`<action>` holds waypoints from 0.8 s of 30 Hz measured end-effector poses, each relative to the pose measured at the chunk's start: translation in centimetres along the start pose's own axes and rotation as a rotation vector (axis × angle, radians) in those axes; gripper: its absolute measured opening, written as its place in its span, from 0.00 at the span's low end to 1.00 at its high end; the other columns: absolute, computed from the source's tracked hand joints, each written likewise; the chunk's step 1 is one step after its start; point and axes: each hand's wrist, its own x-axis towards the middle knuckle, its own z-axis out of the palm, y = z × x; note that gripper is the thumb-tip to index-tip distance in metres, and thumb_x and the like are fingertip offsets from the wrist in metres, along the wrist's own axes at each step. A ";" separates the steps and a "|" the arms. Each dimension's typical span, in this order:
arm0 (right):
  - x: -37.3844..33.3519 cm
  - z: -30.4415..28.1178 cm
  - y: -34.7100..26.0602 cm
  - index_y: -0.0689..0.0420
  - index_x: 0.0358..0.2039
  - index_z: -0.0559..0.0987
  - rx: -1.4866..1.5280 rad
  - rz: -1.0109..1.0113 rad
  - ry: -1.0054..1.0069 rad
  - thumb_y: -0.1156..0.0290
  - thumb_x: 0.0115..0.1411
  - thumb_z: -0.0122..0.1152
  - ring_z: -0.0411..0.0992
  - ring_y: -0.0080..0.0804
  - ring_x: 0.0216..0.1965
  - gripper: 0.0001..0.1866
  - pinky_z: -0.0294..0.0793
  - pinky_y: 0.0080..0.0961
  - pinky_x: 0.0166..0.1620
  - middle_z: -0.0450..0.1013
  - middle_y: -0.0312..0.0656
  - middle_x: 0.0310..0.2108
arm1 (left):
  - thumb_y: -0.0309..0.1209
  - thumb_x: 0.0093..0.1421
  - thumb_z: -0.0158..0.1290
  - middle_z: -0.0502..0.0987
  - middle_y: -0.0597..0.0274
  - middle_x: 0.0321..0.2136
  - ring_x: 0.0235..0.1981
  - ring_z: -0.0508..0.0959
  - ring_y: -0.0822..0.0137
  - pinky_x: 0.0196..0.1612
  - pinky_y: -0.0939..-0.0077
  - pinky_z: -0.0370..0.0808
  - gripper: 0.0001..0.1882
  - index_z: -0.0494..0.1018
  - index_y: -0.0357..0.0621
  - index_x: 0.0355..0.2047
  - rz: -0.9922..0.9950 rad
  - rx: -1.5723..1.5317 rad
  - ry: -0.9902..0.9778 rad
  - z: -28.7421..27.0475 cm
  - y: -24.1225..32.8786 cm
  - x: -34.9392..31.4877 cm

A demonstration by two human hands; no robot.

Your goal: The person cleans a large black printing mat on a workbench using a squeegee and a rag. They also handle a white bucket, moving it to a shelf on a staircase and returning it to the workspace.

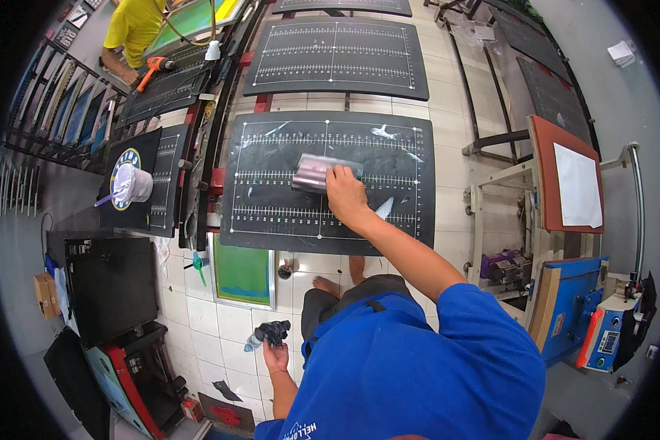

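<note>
My right hand (346, 192) reaches over the black gridded board (271, 213) in front of me. Its fingers are closed on the right end of a squeegee (314, 171) with a pinkish metallic grip; the tool lies across the board's middle, slightly blurred. Whitish smears (383, 133) mark the board's surface, one of them just beside my right wrist. Low on my left side, away from the board, my left hand (275, 356) grips a crumpled black cloth (273, 331), with something bluish and thin hanging by it.
Left of the board, a white tub (132, 185) with a purple stirrer stands on a black printed cloth. Another gridded board (337, 59) lies beyond. A green framed screen (243, 271) leans below. Far left, a person in yellow (133, 29) is near an orange heat gun (152, 72).
</note>
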 end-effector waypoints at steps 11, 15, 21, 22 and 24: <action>-0.2 -8.7 9.9 0.62 0.43 0.75 -0.131 0.952 -0.162 0.71 0.54 0.57 0.76 0.54 0.44 0.16 0.76 0.45 0.46 0.74 0.53 0.44 | 0.43 0.65 0.50 0.77 0.71 0.40 0.38 0.72 0.72 0.40 0.72 0.65 0.13 0.73 0.54 0.44 -0.048 0.042 -0.123 8.2 4.2 7.8; 5.0 -8.1 9.8 0.64 0.47 0.75 -0.095 1.119 -0.211 0.69 0.55 0.57 0.76 0.52 0.46 0.20 0.76 0.43 0.47 0.74 0.54 0.46 | 0.43 0.66 0.49 0.77 0.72 0.41 0.39 0.72 0.72 0.40 0.72 0.64 0.12 0.73 0.54 0.45 -0.101 0.068 -0.139 7.9 6.4 8.6; 13.6 -0.4 0.4 0.66 0.46 0.76 -0.149 0.977 -0.152 0.67 0.59 0.55 0.76 0.49 0.46 0.18 0.77 0.39 0.47 0.73 0.54 0.46 | 0.43 0.67 0.47 0.77 0.72 0.42 0.39 0.72 0.72 0.39 0.72 0.64 0.12 0.73 0.56 0.45 -0.097 0.087 -0.042 3.2 9.3 7.8; 15.2 1.0 -1.7 0.66 0.47 0.76 -0.144 0.940 -0.144 0.68 0.60 0.54 0.75 0.48 0.46 0.18 0.77 0.38 0.47 0.73 0.54 0.46 | 0.43 0.66 0.48 0.77 0.72 0.40 0.37 0.72 0.72 0.39 0.72 0.64 0.12 0.73 0.55 0.45 -0.105 0.080 -0.047 1.9 9.8 7.7; 17.9 3.5 -5.8 0.65 0.47 0.75 -0.142 0.879 -0.138 0.69 0.61 0.53 0.75 0.47 0.46 0.17 0.77 0.35 0.46 0.72 0.53 0.46 | 0.44 0.66 0.49 0.77 0.73 0.40 0.37 0.71 0.72 0.39 0.72 0.64 0.12 0.73 0.56 0.45 -0.111 0.083 -0.009 0.5 10.5 7.4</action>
